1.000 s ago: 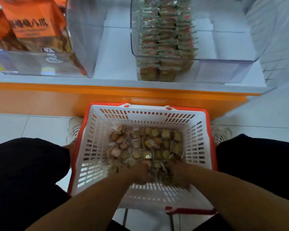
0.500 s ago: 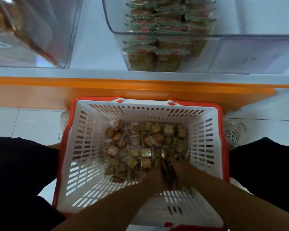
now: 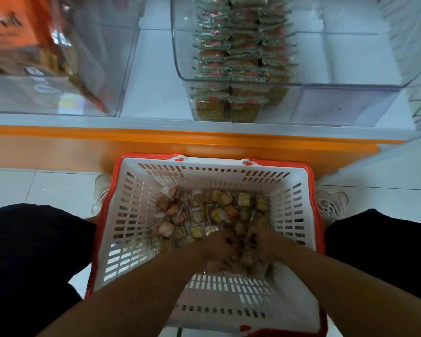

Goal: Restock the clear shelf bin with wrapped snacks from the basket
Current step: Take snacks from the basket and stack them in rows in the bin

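A white slotted basket [image 3: 136, 215] with a red rim stands on the floor between my knees, its bottom covered with small wrapped snacks [image 3: 204, 210]. Both hands are down in the snack pile at its near side. My left hand [image 3: 219, 246] and my right hand [image 3: 263, 242] sit side by side with fingers curled into the wrappers, gathering a bunch between them. On the shelf above stands the clear bin [image 3: 338, 93], with rows of wrapped snacks [image 3: 236, 57] stacked along its left part and its right part bare.
A second clear bin [image 3: 46, 98] at the left holds orange snack bags. The orange shelf front [image 3: 180, 142] runs across just behind the basket. White shoes [image 3: 331, 203] flank the basket on the tiled floor; black trouser legs fill both lower corners.
The view has shifted slightly. Both hands stay buried in the snacks at the near side of the basket, their fingers closing further into the pile.
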